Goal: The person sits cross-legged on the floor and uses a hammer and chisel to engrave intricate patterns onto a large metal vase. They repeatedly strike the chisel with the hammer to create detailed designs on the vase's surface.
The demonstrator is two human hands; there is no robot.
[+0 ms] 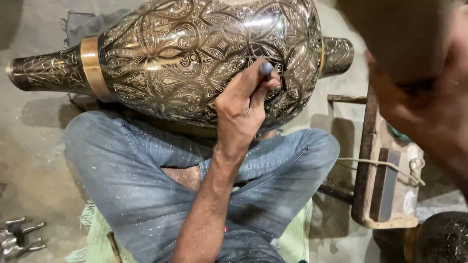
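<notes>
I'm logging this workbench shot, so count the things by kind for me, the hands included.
Engraved metal vase: 1
Engraving tool, gripped in the left hand: 1
Hands: 2, the right hand blurred close to the camera
Dark engraved vessel at the lower right corner: 1
Wooden block stand: 1
Green mat: 1
Total: 7

**Soft overhead light, one blurred corner**

Even, moderately bright light from above. Glare streaks on the engraved metal vase (195, 53); soft shadows beneath it on the concrete floor (29, 146). Centre sharp. Right hand (424, 73), raised close to lens, dark and badly blurred. Slight wide-angle stretch at edges.
</notes>
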